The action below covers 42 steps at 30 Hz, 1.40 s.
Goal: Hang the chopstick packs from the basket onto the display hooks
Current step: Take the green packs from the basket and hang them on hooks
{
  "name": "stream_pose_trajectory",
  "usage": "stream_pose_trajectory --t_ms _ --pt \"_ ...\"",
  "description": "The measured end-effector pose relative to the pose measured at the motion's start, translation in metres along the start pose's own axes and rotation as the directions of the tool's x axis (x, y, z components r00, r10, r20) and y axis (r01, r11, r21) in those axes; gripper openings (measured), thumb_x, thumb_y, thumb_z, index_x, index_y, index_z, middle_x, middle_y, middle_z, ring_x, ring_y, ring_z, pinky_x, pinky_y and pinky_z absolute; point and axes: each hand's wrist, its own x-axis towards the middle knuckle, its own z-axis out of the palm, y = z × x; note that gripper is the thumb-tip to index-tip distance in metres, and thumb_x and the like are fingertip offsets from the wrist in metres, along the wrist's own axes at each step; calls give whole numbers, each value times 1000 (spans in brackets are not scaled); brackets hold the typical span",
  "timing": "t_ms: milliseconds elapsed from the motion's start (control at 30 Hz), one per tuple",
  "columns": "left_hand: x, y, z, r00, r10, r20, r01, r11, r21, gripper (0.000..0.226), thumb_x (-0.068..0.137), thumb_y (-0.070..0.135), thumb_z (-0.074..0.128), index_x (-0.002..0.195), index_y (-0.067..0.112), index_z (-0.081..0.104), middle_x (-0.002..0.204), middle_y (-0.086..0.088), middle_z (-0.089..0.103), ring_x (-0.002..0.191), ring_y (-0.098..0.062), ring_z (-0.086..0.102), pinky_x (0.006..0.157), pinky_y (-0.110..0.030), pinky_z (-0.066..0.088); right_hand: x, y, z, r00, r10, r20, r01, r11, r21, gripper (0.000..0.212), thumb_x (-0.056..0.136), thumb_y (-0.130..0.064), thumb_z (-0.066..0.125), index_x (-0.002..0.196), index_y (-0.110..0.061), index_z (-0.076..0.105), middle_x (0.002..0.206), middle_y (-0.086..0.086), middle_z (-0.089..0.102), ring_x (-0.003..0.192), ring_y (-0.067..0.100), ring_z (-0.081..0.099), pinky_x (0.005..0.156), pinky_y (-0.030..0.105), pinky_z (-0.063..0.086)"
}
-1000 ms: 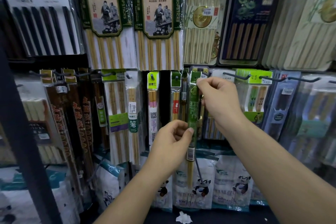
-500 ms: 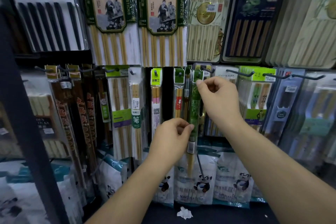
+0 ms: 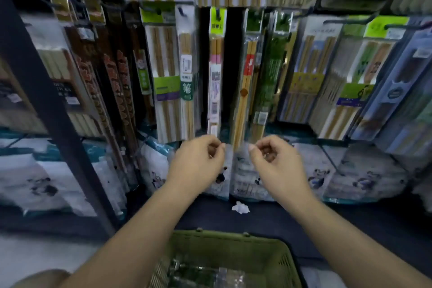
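Note:
The green chopstick pack (image 3: 269,70) hangs from a display hook (image 3: 280,21) in the middle row, free of both hands. My left hand (image 3: 198,162) and my right hand (image 3: 274,162) hover side by side below that row, fingers loosely curled and holding nothing. Under my forearms stands the green basket (image 3: 236,244), with several clear-wrapped chopstick packs (image 3: 198,273) lying in it. The frame is motion-blurred.
Rows of hanging chopstick packs fill the rack, among them a yellow-tagged pack (image 3: 216,72) left of centre. Panda-printed bags (image 3: 364,177) line the lowest row. A dark metal upright (image 3: 46,100) slants down the left. A crumpled white scrap (image 3: 240,207) lies on the dark base.
Both hands have let go of the green pack, which now hangs on its hook, and dropped toward the basket. The camera has tilted down, bringing the basket into view.

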Motion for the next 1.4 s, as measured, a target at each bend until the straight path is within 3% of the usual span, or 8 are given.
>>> stream_pose_trajectory --t_ms 100,233,333,500,667,867,1067,1400 --pt "-39 -59 19 981 -179 78 181 983 -32 25 100 39 58 77 32 62 66 11 65 63 -4 61 57 -30 50 -47 49 41 947 152 283 -134 987 -84 22 97 -34 65 76 -32 61 67 -16 60 62 2 56 53 16 39" --pt "-92 -133 47 921 -364 141 362 931 40 24 101 32 60 77 31 59 65 4 64 60 -10 60 59 -36 51 -109 124 101 782 323 533 -183 937 -298 18 91 -28 69 74 -26 64 69 -10 65 66 4 61 62 27 45" --pt "-124 -181 62 857 -506 99 490 859 146 8 97 26 62 98 19 65 94 -8 67 91 -27 65 82 -44 55 -152 180 137 582 475 660 -217 873 -437 10 91 -24 68 81 -23 71 81 -2 73 82 18 69 71 31 51" --pt "-181 -245 78 686 -709 165 670 704 237 45 98 46 56 128 12 53 121 -15 61 115 -38 56 94 -48 50 -197 252 172 412 594 691 -181 797 -576 16 96 -20 61 105 -19 75 98 5 70 88 12 57 72 22 37" --pt "-219 -273 92 628 -739 242 742 663 101 33 99 56 52 105 23 53 87 5 64 82 -21 64 63 -34 45 -211 293 215 453 599 660 -148 780 -608 21 93 -16 63 111 -16 75 111 11 74 102 32 67 80 32 51" --pt "-220 -283 98 599 -770 222 780 623 56 33 94 60 54 91 28 56 79 5 66 67 -2 62 45 -14 39 -218 315 255 475 587 656 13 741 -672 42 92 -24 68 132 -14 59 136 13 50 114 37 60 89 37 52" --pt "-221 -285 101 600 -772 210 784 619 37 35 93 63 54 90 29 57 75 5 67 67 -4 63 54 -27 46 -217 325 261 540 521 661 208 679 -704 29 94 -24 62 121 -13 61 124 12 55 108 38 60 76 38 50" --pt "-221 -281 100 605 -769 207 782 622 27 28 94 58 56 88 31 55 71 9 64 62 -3 61 54 -27 42 -212 325 253 522 532 666 200 683 -703 26 95 -24 62 118 -15 66 120 11 62 110 36 61 80 36 50"
